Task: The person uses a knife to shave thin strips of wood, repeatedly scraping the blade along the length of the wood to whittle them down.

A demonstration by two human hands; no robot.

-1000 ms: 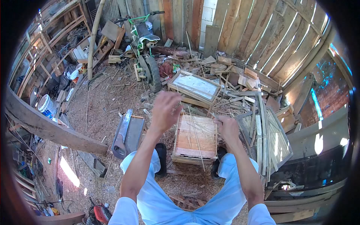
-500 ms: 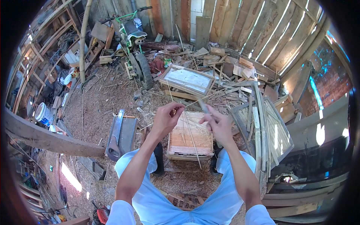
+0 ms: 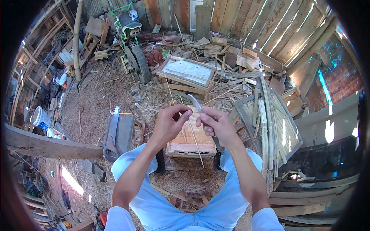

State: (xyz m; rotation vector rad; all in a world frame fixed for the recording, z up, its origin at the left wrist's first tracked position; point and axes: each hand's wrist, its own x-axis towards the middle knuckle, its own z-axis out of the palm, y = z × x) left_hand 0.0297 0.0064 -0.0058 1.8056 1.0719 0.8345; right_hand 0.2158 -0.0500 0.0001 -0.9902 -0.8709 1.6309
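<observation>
The box (image 3: pixel 191 148) sits between the person's feet, and both hands are raised over its far part, close together. The right hand (image 3: pixel 217 125) is closed around a curved tool (image 3: pixel 195 103), whose pale metal end hooks up toward the left hand (image 3: pixel 173 123) while the dark handle shows below the palm; whether it is a knife or a hammer is hard to tell. It looks stiff and light enough for one hand, best held by the handle, clear of the metal. The left thumb and fingers are pinched shut, but what lies between them is too small to make out. Beyond the box's far right corner, a thin strip (image 3: pixel 223 93) slants up and away from the tool; it is probably very light, springy and easy to snap, so a gentle pinch near the working end should suit it. A similar stick (image 3: pixel 196 143) lies across the box and overhangs its near edge. The box's slatted top hides any contents. Left of the box, a saw (image 3: pixel 111 134) rests on a dark board with raised edges (image 3: pixel 125 134); well farther left, a white bucket (image 3: pixel 41 117) leans, its contents unclear. Beyond the box, a shallow wooden frame (image 3: pixel 162 72) surrounds a pale panel (image 3: pixel 187 71).
</observation>
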